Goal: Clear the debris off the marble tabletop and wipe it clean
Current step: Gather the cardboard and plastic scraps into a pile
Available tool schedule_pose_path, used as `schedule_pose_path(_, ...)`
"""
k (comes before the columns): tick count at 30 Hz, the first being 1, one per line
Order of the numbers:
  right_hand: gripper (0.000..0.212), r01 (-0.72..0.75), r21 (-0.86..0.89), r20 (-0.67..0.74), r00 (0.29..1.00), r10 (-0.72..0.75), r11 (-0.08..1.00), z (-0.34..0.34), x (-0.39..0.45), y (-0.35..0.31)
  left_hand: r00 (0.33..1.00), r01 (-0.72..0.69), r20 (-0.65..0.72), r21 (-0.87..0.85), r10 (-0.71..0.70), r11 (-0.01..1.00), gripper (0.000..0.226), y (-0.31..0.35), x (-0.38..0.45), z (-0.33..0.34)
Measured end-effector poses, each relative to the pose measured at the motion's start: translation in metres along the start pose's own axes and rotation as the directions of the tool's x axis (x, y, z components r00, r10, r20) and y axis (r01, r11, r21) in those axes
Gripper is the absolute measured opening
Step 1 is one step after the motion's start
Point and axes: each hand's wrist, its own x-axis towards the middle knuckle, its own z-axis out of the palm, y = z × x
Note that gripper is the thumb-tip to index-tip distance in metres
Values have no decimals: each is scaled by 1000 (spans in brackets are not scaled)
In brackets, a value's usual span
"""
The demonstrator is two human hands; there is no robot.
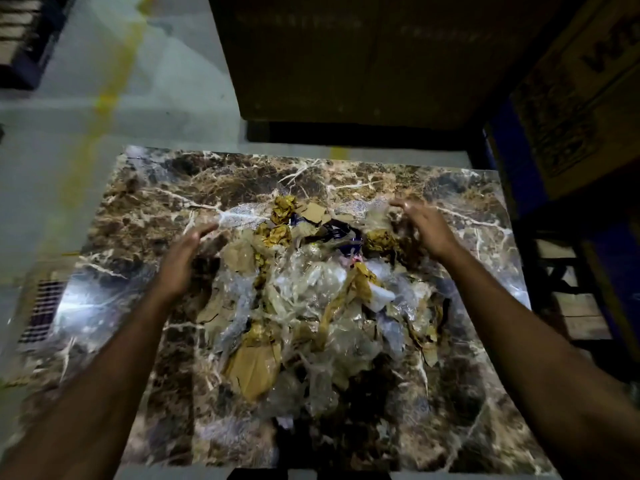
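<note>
Glossy veined brown marble surface [145, 202] under crinkled clear plastic film, torn matt cardboard debris [304, 306].

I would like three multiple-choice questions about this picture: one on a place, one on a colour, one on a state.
1. Where does the debris pile lie?
A. middle of the marble tabletop
B. on the floor
C. in a box

2. What colour is the marble mainly?
A. white
B. brown
C. green

3. How are the hands?
A. open beside the pile
B. folded together
C. holding a cloth

Answers: 1 A, the pile sits mid-slab; 2 B, brown with pale veins; 3 A, left hand and right hand flank it, fingers straight.
</note>
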Motion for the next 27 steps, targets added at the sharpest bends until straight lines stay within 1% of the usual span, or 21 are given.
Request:
schedule_pose_path(2, 39, -41, 28, -18, 999, 41, 999, 9, -21, 20, 996, 77, -32, -98, -81, 992, 39, -22, -28, 8)
schedule_pose_path(4, 39, -25, 36, 1, 1000, 25, 999, 30, -32, 21, 993, 102, -41, -178, -111, 979, 38, -25, -46, 32)
schedule_pose_path(7, 39, 19, 70, 8, 1000, -19, 997, 58, -31, 19, 998, 40, -39, -205, -49, 978, 37, -25, -44, 66)
schedule_pose_path(9, 41, 31, 70, 9, 999, -31, 997, 60, -27, 21, 999, 18, -33, -220, -26, 975, 37, -25, -35, 75)
schedule_pose_path(10, 43, 22, 52, -15, 1000, -21, 998, 55, -27, 22, 999, 19, -40, -243, -30, 970, 37, -26, -32, 73)
schedule_pose_path(12, 46, 18, -30, -112, 993, -21, 999, 38, -38, 29, 997, 21, -68, -275, -42, 961, 37, -24, -37, 63)
schedule_pose_path(13, 49, 32, -61, -167, 985, -41, 998, 28, -48, 36, 995, 6, -95, -262, -32, 965, 38, -28, -41, 55)
schedule_pose_path(15, 54, 67, -84, -243, 966, -86, 994, 16, -81, 57, 989, -49, -144, -153, 27, 987, 44, -38, -59, 40)
schedule_pose_path(17, 64, 73, -81, -265, 960, -92, 994, 24, -120, 78, 983, -99, -158, -46, 91, 994, 49, -58, -83, 36)
schedule_pose_path(18, 68, 51, -60, -249, 966, -65, 997, 35, -135, 85, 983, -104, -155, -17, 100, 994, 50, -65, -94, 41)
schedule_pose_path(20, 69, 0, -48, -209, 978, -10, 999, 64, -153, 87, 987, -83, -137, -14, 80, 996, 55, -71, -110, 60)
schedule_pose_path(21, 68, -12, -60, -218, 976, -1, 998, 77, -156, 83, 987, -81, -141, -15, 78, 997, 58, -69, -113, 71)
schedule_pose_path(22, 68, -11, -58, -243, 970, -3, 998, 87, -155, 79, 985, -69, -161, -14, 66, 998, 61, -65, -113, 79)
schedule_pose_path(24, 73, -5, -1, -295, 955, 4, 1000, 99, -148, 67, 981, -52, -187, -13, 48, 999, 62, -56, -106, 92)
schedule_pose_path(27, 73, 10, -2, -278, 960, -10, 1000, 104, -142, 53, 983, -23, -181, -15, 20, 1000, 59, -45, -103, 96)
